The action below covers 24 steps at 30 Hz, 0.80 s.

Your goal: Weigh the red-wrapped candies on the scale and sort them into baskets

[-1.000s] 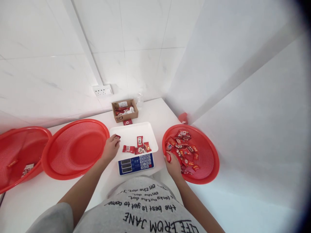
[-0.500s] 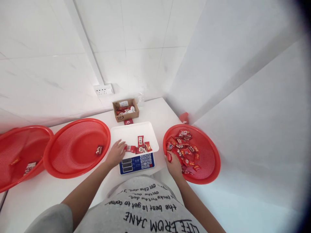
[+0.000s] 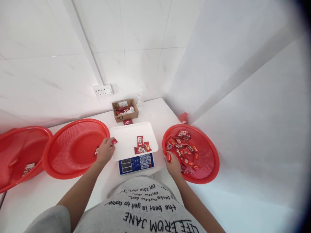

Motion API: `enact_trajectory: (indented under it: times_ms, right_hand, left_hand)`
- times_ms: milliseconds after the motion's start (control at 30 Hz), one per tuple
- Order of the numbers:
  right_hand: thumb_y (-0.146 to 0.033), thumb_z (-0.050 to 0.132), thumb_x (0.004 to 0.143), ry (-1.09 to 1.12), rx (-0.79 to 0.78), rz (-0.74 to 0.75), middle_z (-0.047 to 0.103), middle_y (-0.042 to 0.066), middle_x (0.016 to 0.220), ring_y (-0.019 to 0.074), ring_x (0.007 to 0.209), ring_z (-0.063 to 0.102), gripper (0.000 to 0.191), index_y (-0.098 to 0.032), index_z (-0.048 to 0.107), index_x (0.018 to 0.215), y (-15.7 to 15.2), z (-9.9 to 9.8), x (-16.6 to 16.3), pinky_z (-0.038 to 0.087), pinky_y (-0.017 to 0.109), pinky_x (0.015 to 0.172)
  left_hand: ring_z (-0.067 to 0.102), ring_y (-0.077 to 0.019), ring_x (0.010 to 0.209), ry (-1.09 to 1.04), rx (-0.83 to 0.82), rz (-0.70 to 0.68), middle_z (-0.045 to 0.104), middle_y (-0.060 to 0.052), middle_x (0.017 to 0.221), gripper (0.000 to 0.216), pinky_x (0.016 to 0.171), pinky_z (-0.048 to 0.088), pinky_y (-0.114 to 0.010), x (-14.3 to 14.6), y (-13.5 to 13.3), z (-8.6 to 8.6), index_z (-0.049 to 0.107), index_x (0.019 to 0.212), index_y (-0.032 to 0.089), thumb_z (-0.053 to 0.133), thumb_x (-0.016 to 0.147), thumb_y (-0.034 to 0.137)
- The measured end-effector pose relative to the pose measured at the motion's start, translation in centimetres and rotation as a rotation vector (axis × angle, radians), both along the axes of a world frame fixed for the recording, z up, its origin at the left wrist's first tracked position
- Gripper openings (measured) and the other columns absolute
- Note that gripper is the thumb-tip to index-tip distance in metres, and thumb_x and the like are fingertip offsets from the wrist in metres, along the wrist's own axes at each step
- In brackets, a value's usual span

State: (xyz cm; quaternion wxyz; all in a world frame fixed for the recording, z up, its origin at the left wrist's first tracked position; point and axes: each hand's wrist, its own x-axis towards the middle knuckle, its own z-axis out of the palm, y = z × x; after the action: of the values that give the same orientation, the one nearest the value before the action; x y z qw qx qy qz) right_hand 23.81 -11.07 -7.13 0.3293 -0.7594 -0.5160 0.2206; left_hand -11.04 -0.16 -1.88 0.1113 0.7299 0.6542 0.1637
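My left hand [image 3: 105, 150] pinches a small red packet [image 3: 114, 141] over the right rim of the middle red basket [image 3: 73, 145]. One packet [image 3: 97, 150] lies in that basket, partly behind my hand. A scale with a white tray [image 3: 126, 136] and a blue keypad [image 3: 136, 162] stands in front of me, with three red packets [image 3: 141, 145] on the tray. My right hand [image 3: 173, 165] rests on the near-left rim of the right red basket [image 3: 209, 161], closed on a red packet [image 3: 168, 157]. That basket holds several red packets [image 3: 184, 150].
A third red basket [image 3: 19, 152] at the far left holds a few packets. A small cardboard box [image 3: 124, 110] and a loose packet [image 3: 127, 122] sit behind the scale. A wall socket [image 3: 103, 90] is above, and a red object [image 3: 183, 117] lies against the right wall.
My left hand dropped one packet into the middle basket, reached back to the scale tray, took another packet and carried it left to the basket rim. My right hand stayed put.
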Motion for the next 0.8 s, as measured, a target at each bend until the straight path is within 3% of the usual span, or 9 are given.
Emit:
enact_trajectory:
  times_ms: [100, 200, 333, 433, 533, 633, 800]
  right_hand:
    - [-0.045, 0.045, 0.081, -0.001, -0.002, 0.003, 0.062, 0.014, 0.11, 0.0246, 0.104, 0.055, 0.044, -0.014, 0.058, 0.11, 0.0, -0.1, 0.0, 0.041, 0.039, 0.092]
    - [-0.046, 0.045, 0.081, -0.007, -0.004, 0.0, 0.062, 0.013, 0.111, 0.0247, 0.104, 0.054, 0.044, -0.015, 0.058, 0.11, 0.0, -0.1, 0.0, 0.041, 0.039, 0.092]
    - [-0.045, 0.045, 0.081, -0.005, -0.007, 0.001, 0.062, 0.013, 0.111, 0.0245, 0.105, 0.054, 0.044, -0.015, 0.057, 0.112, 0.0, 0.0, 0.0, 0.041, 0.04, 0.092]
    - [-0.045, 0.046, 0.081, -0.003, -0.005, 0.01, 0.062, 0.013, 0.111, 0.0239, 0.104, 0.055, 0.044, -0.015, 0.057, 0.112, 0.0, -0.1, 0.1, 0.041, 0.039, 0.092]
    - [-0.044, 0.046, 0.081, -0.003, -0.005, 0.011, 0.062, 0.013, 0.111, 0.0239, 0.104, 0.055, 0.044, -0.015, 0.057, 0.112, 0.1, -0.1, 0.2, 0.041, 0.039, 0.093]
    - [-0.044, 0.046, 0.081, -0.004, -0.01, 0.001, 0.062, 0.012, 0.11, 0.0238, 0.104, 0.055, 0.043, -0.016, 0.058, 0.112, 0.1, 0.0, 0.1, 0.042, 0.039, 0.092]
    - [-0.045, 0.046, 0.081, -0.002, -0.015, -0.004, 0.062, 0.012, 0.111, 0.0237, 0.104, 0.055, 0.043, -0.017, 0.058, 0.112, 0.0, 0.0, 0.0, 0.042, 0.039, 0.092]
  left_hand:
    - [0.052, -0.0293, 0.106, 0.107, 0.133, 0.148, 0.053, -0.015, 0.114, 0.035, 0.09, 0.043, -0.042, -2.4, 0.2, 0.3, 0.058, 0.111, 0.014, 0.049, 0.078, 0.018]
    - [0.047, -0.0304, 0.112, 0.128, 0.172, 0.095, 0.052, -0.017, 0.117, 0.029, 0.097, 0.037, -0.044, -1.6, -0.2, -0.4, 0.06, 0.106, 0.013, 0.049, 0.081, 0.022]
    - [0.049, -0.0248, 0.108, 0.034, 0.044, -0.206, 0.056, -0.011, 0.11, 0.027, 0.096, 0.038, -0.038, 4.2, -1.4, -1.4, 0.06, 0.105, 0.018, 0.047, 0.086, 0.031]
    - [0.049, -0.0243, 0.105, 0.046, -0.078, -0.322, 0.058, -0.01, 0.107, 0.031, 0.094, 0.038, -0.038, 8.6, -1.9, -1.2, 0.059, 0.109, 0.018, 0.049, 0.085, 0.034]
    - [0.05, -0.0248, 0.101, 0.097, -0.168, -0.355, 0.058, -0.01, 0.102, 0.03, 0.09, 0.039, -0.037, 10.8, -1.5, -0.8, 0.061, 0.105, 0.017, 0.053, 0.083, 0.037]
    - [0.05, -0.0252, 0.098, 0.112, -0.217, -0.353, 0.059, -0.009, 0.1, 0.027, 0.085, 0.039, -0.036, 11.1, -1.1, -0.6, 0.062, 0.096, 0.018, 0.056, 0.081, 0.038]
    - [0.055, -0.019, 0.081, -0.083, -0.406, -0.227, 0.062, -0.003, 0.084, 0.015, 0.07, 0.039, -0.028, 10.5, -1.1, -0.3, 0.058, 0.083, 0.02, 0.056, 0.079, 0.034]
